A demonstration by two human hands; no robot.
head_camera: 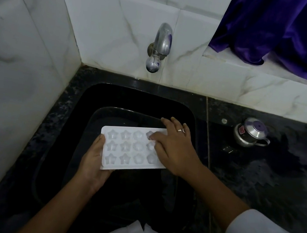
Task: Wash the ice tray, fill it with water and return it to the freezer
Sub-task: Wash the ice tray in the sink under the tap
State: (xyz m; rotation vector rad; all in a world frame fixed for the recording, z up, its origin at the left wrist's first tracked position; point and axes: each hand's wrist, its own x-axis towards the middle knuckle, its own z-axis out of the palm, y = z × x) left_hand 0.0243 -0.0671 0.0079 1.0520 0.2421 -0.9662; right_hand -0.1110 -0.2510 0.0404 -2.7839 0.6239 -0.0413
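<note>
Ice tray (130,148) held level over the black sink (83,106), between both hands. Left hand (93,164) clamps its near-left edge to steady it; right hand (171,148) lies spread on the far end, fingertips in the cavities — likely rubbing them clean. Tap (161,46) beyond the hands, dry — washing stage, probably.

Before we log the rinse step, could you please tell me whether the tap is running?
Off, it seems: no stream falls from the tap toward the ice tray.
</note>
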